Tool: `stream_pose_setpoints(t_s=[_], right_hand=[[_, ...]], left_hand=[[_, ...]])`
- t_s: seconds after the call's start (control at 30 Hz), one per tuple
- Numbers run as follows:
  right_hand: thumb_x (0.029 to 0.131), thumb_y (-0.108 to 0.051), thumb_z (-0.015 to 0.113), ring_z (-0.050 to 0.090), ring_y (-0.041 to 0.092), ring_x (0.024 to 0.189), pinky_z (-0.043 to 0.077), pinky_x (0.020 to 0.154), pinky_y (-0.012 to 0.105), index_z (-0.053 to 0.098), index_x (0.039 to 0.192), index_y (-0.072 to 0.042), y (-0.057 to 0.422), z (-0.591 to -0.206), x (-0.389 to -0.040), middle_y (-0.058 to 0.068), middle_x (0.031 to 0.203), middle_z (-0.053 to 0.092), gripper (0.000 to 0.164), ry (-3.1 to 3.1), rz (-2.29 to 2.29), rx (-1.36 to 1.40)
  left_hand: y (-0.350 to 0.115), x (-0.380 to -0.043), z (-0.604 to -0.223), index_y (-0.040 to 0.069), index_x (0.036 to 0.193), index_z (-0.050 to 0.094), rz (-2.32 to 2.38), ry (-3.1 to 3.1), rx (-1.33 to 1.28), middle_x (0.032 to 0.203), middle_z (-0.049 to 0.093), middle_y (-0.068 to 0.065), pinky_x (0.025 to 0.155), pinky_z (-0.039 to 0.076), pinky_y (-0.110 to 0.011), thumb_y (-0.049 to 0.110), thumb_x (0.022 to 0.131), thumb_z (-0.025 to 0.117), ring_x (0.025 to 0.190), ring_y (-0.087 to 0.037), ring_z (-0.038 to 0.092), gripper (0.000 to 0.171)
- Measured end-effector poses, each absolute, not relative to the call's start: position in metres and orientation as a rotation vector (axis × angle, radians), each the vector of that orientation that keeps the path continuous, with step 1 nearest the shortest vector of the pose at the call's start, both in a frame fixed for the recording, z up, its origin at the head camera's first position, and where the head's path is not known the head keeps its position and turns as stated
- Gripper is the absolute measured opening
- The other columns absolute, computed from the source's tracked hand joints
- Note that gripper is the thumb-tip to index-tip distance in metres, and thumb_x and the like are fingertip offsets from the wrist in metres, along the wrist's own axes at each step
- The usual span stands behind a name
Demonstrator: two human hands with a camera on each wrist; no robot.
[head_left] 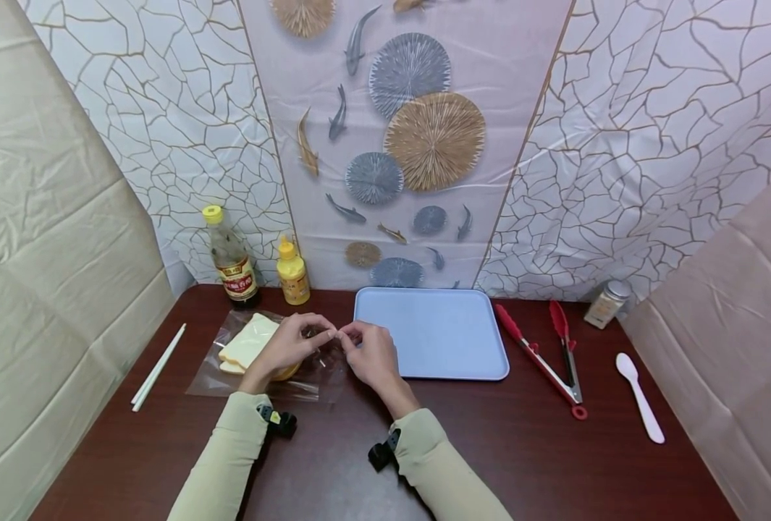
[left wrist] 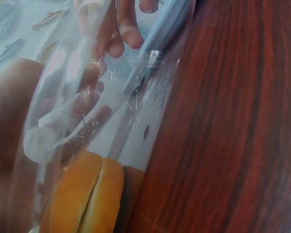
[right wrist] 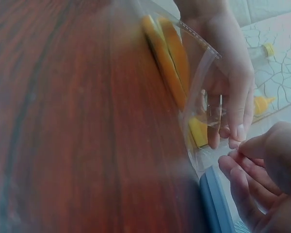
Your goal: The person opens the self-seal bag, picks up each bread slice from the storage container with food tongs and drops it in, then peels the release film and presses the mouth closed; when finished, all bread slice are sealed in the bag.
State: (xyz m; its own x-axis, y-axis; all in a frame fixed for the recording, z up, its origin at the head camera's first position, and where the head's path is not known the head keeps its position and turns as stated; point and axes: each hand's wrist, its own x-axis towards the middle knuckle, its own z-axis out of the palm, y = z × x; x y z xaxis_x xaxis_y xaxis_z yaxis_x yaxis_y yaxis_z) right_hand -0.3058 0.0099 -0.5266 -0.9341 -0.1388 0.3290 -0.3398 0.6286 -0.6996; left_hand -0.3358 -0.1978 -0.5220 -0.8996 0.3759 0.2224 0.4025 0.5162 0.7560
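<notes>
A clear plastic bag lies on the left part of the table, with white bread slices in it. In the right wrist view their brown-yellow crusts show through the film. My left hand reaches over the bread and pinches the bag's edge between thumb and fingers. Facing it, my right hand pinches the same edge, and the fingertips of both hands meet. The left wrist view has the bag's film across the left hand; exactly what the fingertips grip is partly hidden.
A pale blue tray lies right of the hands. Behind the bread stand a sauce bottle and a yellow squeeze bottle. White chopsticks lie left; red-handled tongs, a spice jar and a white spoon right.
</notes>
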Motion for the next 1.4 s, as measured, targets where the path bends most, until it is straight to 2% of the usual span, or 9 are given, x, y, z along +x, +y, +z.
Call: stream_pose_setpoints(t_s=[0.3, 0.4, 0.53, 0.63, 0.97, 1.27, 1.4], right_hand=[[0.103, -0.031, 0.076, 0.070, 0.005, 0.075, 0.055, 0.066, 0.026, 0.085, 0.098, -0.022, 0.009, -0.525, -0.305, -0.011, 0.079, 0.077, 0.014, -2.623, 1.168, 0.374], [0.104, -0.031, 0.075, 0.070, 0.005, 0.074, 0.055, 0.065, 0.026, 0.085, 0.098, -0.022, 0.009, -0.525, -0.303, -0.011, 0.082, 0.079, 0.015, -2.637, 1.152, 0.377], [0.105, -0.033, 0.074, 0.068, 0.004, 0.072, 0.054, 0.063, 0.026, 0.086, 0.100, -0.023, 0.011, -0.525, -0.302, -0.010, 0.085, 0.080, 0.016, -2.663, 1.118, 0.362], [0.105, -0.033, 0.074, 0.065, 0.002, 0.068, 0.053, 0.062, 0.026, 0.086, 0.099, -0.023, 0.013, -0.525, -0.301, -0.010, 0.085, 0.080, 0.016, -2.669, 1.105, 0.346], [0.103, -0.029, 0.075, 0.068, 0.005, 0.073, 0.055, 0.066, 0.027, 0.084, 0.098, -0.021, 0.017, -0.524, -0.301, -0.009, 0.086, 0.080, 0.014, -2.665, 1.150, 0.294], [0.104, -0.029, 0.074, 0.065, 0.004, 0.070, 0.054, 0.064, 0.028, 0.084, 0.097, -0.021, 0.014, -0.522, -0.299, -0.010, 0.081, 0.077, 0.014, -2.677, 1.212, 0.316], [0.102, -0.027, 0.076, 0.067, 0.003, 0.072, 0.055, 0.067, 0.029, 0.083, 0.094, -0.022, 0.022, -0.522, -0.295, -0.012, 0.080, 0.076, 0.012, -2.685, 1.200, 0.319]], left_hand=[[-0.197, -0.336, -0.525, 0.021, 0.105, 0.084, -1.371, -2.726, -0.582, 0.105, 0.081, 0.000, 0.072, 0.056, -0.030, 0.027, 0.104, 0.076, 0.076, -0.014, 0.067, 0.010], [-0.195, -0.334, -0.526, 0.021, 0.103, 0.084, -1.373, -2.709, -0.561, 0.104, 0.081, 0.000, 0.074, 0.056, -0.030, 0.025, 0.103, 0.077, 0.078, -0.013, 0.067, 0.009], [-0.191, -0.332, -0.526, 0.019, 0.102, 0.085, -1.356, -2.666, -0.578, 0.104, 0.082, 0.000, 0.087, 0.057, -0.037, 0.023, 0.102, 0.078, 0.094, -0.014, 0.071, 0.007], [-0.188, -0.332, -0.527, 0.019, 0.101, 0.085, -1.358, -2.648, -0.584, 0.104, 0.082, 0.001, 0.091, 0.058, -0.041, 0.021, 0.101, 0.079, 0.099, -0.016, 0.073, 0.007], [-0.184, -0.336, -0.527, 0.022, 0.099, 0.084, -1.356, -2.640, -0.613, 0.103, 0.082, 0.003, 0.095, 0.059, -0.044, 0.021, 0.101, 0.079, 0.101, -0.016, 0.074, 0.006], [-0.193, -0.337, -0.529, 0.024, 0.101, 0.084, -1.332, -2.655, -0.561, 0.103, 0.081, 0.005, 0.091, 0.057, -0.037, 0.025, 0.103, 0.077, 0.098, -0.013, 0.073, 0.007], [-0.201, -0.337, -0.526, 0.025, 0.103, 0.082, -1.380, -2.633, -0.454, 0.099, 0.080, 0.003, 0.078, 0.053, -0.031, 0.032, 0.106, 0.073, 0.084, -0.014, 0.067, 0.012]])
